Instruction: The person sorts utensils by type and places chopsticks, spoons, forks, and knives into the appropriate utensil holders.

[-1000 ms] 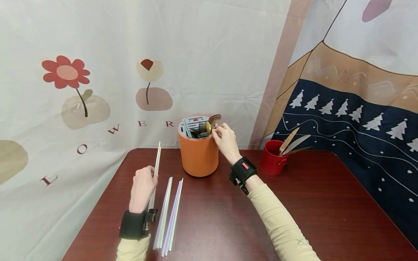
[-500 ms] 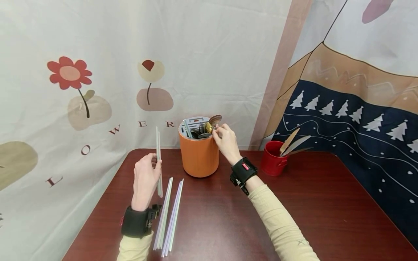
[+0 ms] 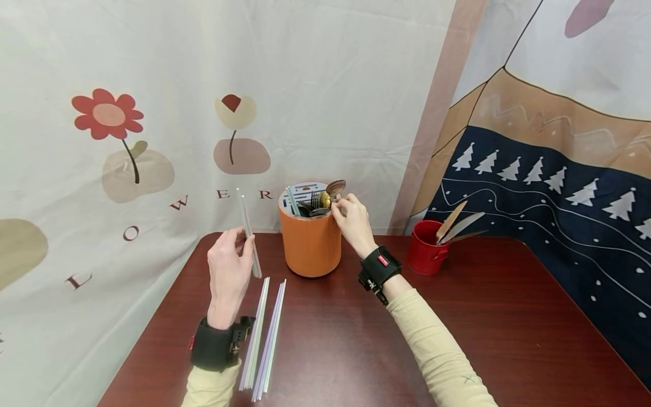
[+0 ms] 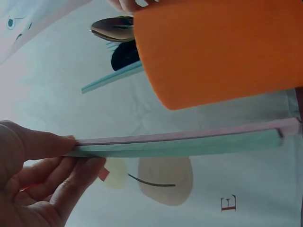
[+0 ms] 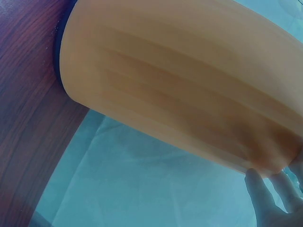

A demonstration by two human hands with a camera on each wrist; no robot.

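Left hand (image 3: 229, 268) pinches chopsticks (image 4: 189, 145) (left-wrist view: pink, green).

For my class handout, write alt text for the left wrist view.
A person's left-hand grip pinches two chopsticks, one pink, one green. Above in the picture, an orange container appears sideways, with a spoon and other utensils protruding from its top.

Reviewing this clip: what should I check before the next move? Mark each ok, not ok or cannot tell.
1. Chopsticks secure in the left hand: ok, pinched between thumb and fingers.
2. Orange holder upright on the table: ok.
3. Right hand steadying the holder: ok, fingers at its rim.
4. Held pair over the slotted lid: not ok, it is left of the holder.
5. Free slot that fits them: cannot tell, slots too small to judge.
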